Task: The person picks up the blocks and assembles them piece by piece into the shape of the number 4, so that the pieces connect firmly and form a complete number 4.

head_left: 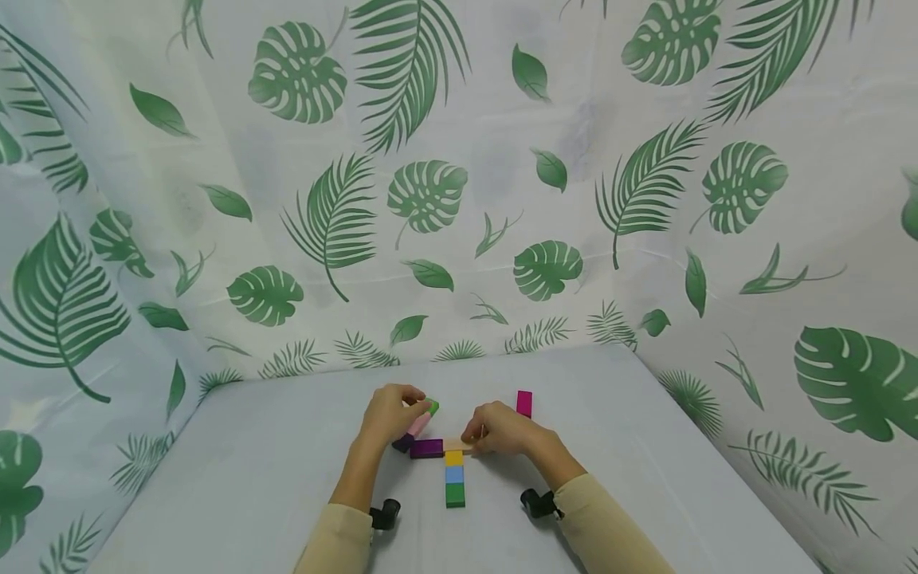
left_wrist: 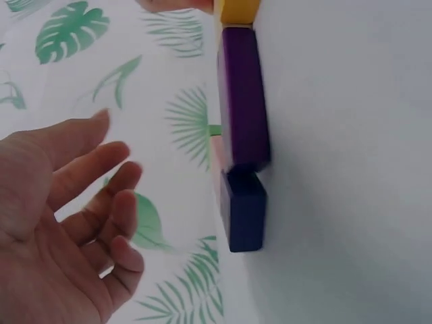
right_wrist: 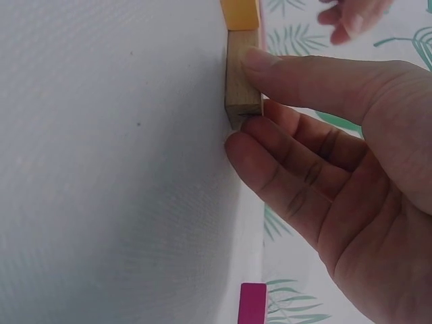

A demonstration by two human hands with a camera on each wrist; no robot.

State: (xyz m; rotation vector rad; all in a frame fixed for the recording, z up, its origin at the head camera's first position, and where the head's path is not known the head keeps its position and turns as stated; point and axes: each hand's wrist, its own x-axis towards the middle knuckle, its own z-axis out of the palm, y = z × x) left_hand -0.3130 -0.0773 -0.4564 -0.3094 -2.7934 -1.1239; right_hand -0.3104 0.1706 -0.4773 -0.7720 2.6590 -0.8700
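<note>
My right hand (head_left: pixel 505 430) pinches a plain wooden block (right_wrist: pixel 241 71) that lies on the table, thumb on one face and fingertips around its end. A purple block (head_left: pixel 427 449) and a yellow block (head_left: pixel 453 458) adjoin it. My left hand (head_left: pixel 390 410) hangs over the left side of the arrangement, fingers loosely bent and holding nothing in the left wrist view. Near it are a pink block (head_left: pixel 419 424), a light green block (head_left: pixel 432 406) and a dark blue block (left_wrist: pixel 244 212), which touches the purple block's end.
A light blue block (head_left: pixel 454 474) and a green block (head_left: pixel 455 496) continue in line from the yellow one toward me. Behind my right hand lies a magenta block (head_left: pixel 525 402). A leaf-patterned curtain (head_left: pixel 488 199) surrounds the back and sides of the white table (head_left: pixel 237 478).
</note>
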